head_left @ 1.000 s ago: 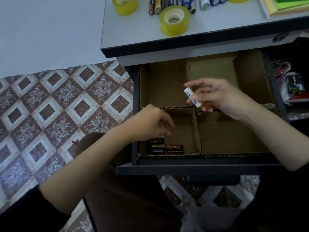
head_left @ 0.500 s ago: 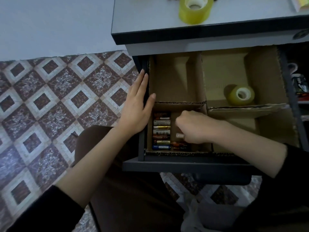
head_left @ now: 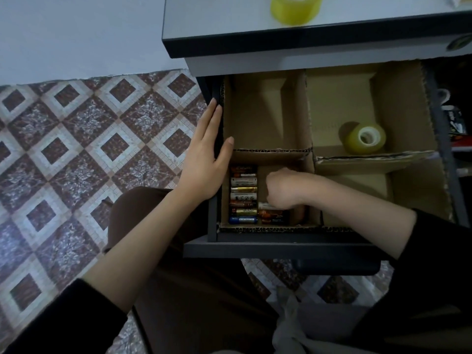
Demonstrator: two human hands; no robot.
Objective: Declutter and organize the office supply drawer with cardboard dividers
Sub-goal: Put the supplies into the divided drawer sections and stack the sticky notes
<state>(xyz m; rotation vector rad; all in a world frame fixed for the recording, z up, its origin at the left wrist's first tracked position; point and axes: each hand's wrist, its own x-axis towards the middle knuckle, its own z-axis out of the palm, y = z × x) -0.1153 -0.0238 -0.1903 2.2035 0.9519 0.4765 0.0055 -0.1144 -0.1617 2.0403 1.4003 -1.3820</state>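
Cardboard slot, mid-frame: right hand curled round a battery, looked light, slick, grab mid-barrel; left hand lay flat.

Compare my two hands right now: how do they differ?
The left hand lies flat, fingers straight; the right hand is curled. The left hand rests on the left edge of the drawer; the right hand is down in the front left compartment beside the row of batteries. The left hand holds nothing; the right hand seems to grip a white battery. Both come from black sleeves.
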